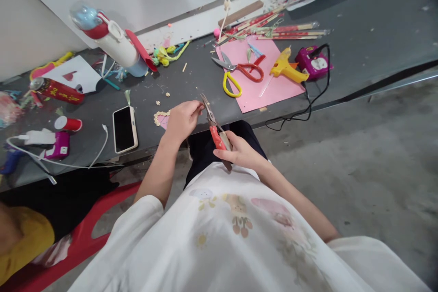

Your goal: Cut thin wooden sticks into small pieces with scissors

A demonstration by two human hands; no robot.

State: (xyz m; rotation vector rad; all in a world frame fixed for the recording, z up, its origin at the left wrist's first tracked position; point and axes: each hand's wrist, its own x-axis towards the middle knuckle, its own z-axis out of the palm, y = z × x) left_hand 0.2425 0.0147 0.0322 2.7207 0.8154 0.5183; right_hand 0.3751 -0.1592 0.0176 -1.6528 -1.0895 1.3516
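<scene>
My right hand [241, 149] is closed round the handles of a pair of pliers [216, 130], red on one grip and worn on the other. The jaws point up toward the table edge. Beside their tips is my left hand [184, 121], its thumb and fingertips pinched together; whatever they pinch is too small to name. Just left of that hand lies a pink heart-shaped piece [163, 120] edged with small pale bits, partly hidden by the hand. A few loose pale bits [167, 94] lie on the table behind it.
Scissors [236, 67] and a yellow glue gun [287, 68] rest on pink paper [253, 96]. Its black cord hangs over the edge by a purple box [313, 61]. Leftward are a phone [124, 130], a bottle [112, 39] and a red can [58, 90]. Another person [27, 237] sits at lower left.
</scene>
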